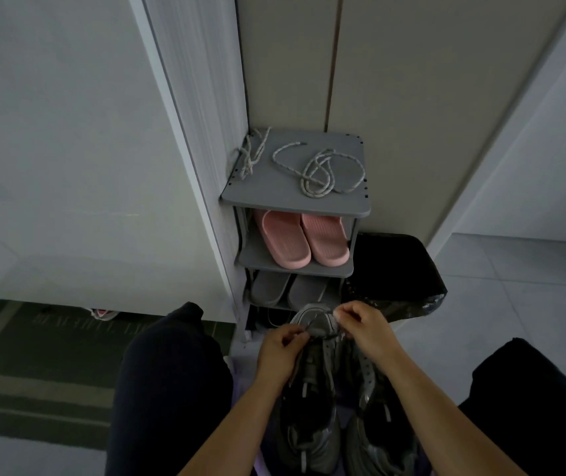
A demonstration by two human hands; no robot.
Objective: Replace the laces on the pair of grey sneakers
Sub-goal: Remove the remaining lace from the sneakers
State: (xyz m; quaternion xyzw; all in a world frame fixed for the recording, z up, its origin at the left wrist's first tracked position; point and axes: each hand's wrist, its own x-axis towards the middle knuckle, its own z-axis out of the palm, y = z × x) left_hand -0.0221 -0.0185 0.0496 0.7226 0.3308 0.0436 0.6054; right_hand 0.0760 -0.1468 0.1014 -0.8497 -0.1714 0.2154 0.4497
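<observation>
Grey sneakers sit side by side at approx 6 o'clock in view, btw the person's dark-trousered knees, toes pointing to 12 toward the shoe rack. 1st sneaker, on the 9 o'clock side of the pair, has both hands at its toe end. L hand comes in from 7 o'clock, fingers curled, thumb & forefinger pinching at the front of the lacing. R hand comes in from 5 o'clock, forearm crossing over the 2nd sneaker, and pinches the 1st's toe area at its 1 o'clock edge. Too dim to tell whether a lace end sits btw either set of fingertips. 2nd sneaker lies just beside the 1st, at its 3 o'clock, no fingers on it. Rack stands at 12 of the hands, in a corner. On its top shelf lie two loose speckled laces: looped lace, and bunched lace at 9 o'clock of it. Pink slippers fill the middle shelf, grey slippers the one below. Black bag sits at 3 o'clock of the rack; dark mat at 8 o'clock in view.
</observation>
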